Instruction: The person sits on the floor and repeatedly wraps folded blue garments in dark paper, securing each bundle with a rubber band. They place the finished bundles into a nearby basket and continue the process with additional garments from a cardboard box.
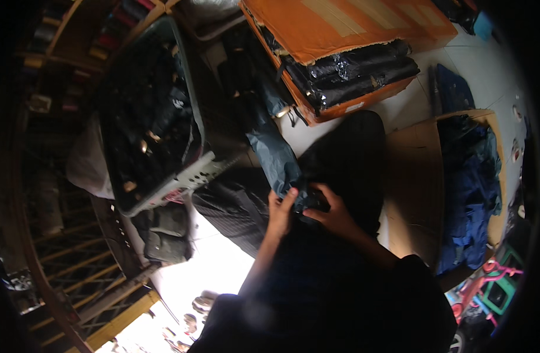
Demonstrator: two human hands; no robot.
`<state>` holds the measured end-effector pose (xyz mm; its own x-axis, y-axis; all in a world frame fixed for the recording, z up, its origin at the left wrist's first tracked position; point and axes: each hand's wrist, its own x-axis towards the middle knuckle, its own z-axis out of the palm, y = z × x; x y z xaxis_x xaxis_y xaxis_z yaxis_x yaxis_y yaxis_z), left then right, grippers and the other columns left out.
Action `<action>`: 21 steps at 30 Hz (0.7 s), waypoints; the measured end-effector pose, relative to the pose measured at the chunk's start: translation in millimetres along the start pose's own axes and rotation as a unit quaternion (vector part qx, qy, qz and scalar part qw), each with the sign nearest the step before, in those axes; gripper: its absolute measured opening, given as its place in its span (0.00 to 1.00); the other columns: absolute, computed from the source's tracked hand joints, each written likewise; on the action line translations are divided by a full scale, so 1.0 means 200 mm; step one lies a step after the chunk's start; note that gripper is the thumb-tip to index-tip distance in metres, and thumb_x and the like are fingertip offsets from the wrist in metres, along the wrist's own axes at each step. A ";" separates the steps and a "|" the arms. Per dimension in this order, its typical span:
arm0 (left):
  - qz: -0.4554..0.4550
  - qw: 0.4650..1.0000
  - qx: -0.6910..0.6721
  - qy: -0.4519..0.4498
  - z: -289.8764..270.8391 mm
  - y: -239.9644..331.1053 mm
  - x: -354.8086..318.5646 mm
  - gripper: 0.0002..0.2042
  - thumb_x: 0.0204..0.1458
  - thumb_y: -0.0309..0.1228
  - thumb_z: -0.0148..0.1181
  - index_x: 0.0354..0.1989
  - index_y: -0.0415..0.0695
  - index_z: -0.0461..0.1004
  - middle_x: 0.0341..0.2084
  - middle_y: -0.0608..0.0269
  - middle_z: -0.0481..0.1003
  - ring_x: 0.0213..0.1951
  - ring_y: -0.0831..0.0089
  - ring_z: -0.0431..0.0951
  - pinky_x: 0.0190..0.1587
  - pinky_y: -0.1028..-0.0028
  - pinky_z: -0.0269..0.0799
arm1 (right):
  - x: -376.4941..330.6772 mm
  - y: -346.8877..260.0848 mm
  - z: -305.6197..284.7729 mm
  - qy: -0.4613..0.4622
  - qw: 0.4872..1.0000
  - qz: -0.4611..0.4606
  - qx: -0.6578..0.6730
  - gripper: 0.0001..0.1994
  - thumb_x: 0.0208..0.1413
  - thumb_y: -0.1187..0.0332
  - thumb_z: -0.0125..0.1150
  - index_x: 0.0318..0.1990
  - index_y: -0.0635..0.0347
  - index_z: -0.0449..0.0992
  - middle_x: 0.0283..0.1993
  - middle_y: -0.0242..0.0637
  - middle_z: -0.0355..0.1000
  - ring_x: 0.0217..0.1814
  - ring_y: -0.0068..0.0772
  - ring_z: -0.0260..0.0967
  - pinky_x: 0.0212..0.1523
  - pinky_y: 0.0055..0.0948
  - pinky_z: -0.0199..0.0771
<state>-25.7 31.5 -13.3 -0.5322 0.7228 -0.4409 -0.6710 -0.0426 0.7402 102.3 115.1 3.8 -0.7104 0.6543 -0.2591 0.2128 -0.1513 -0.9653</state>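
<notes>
In front of my lap, both hands are at the near end of a long, narrow dark blue-grey fabric bundle (274,156), which may be a folded umbrella. My left hand (281,213) closes round its left side with the thumb on top. On the right, the curled fingers and thumb of my right hand (330,213) grip a dark part of the same end. The bundle slants away from me to the upper left. Just past its far end lies a similar dark piece with a pale, wood-coloured tip (283,111) and a thin loop.
A dark plastic crate (193,88) of black items stands at left. Ahead, an orange-brown carton (364,97) holds black plastic-wrapped bundles. At right, an open cardboard box (414,176) contains blue fabric (467,212). Wooden shelving (70,35) stands far left; pink and green objects (496,282) lie lower right.
</notes>
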 end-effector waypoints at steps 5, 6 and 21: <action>0.002 0.998 0.068 -0.016 0.00 -0.02 0.00 0.19 0.52 0.28 0.62 0.51 0.39 0.64 0.42 0.60 0.71 0.44 0.71 0.73 0.48 0.71 0.69 | -0.01 -0.01 -0.01 0.011 1.000 0.009 0.007 0.29 0.43 0.62 0.72 0.51 0.62 0.65 0.47 0.47 0.72 0.52 0.38 0.71 0.52 0.33 0.69; 0.004 0.998 0.064 -0.017 0.02 -0.02 -0.01 0.19 0.51 0.27 0.62 0.50 0.40 0.65 0.41 0.61 0.72 0.43 0.72 0.73 0.47 0.72 0.68 | -0.01 0.00 -0.01 0.016 1.000 0.006 0.011 0.29 0.43 0.61 0.72 0.51 0.62 0.65 0.47 0.47 0.72 0.52 0.38 0.71 0.51 0.34 0.70; -0.007 0.999 0.030 0.011 0.04 -0.01 0.01 0.21 0.54 0.32 0.61 0.53 0.41 0.62 0.45 0.58 0.70 0.45 0.70 0.73 0.48 0.72 0.68 | -0.01 0.00 0.02 0.047 0.999 0.006 -0.003 0.27 0.44 0.61 0.71 0.48 0.64 0.65 0.41 0.48 0.75 0.46 0.39 0.75 0.47 0.32 0.72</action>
<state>-21.5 39.6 -11.8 -0.5345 0.7083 -0.4611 -0.6468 0.0083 0.7626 101.7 111.5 4.5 -0.6411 0.7198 -0.2661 0.2256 -0.1547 -0.9619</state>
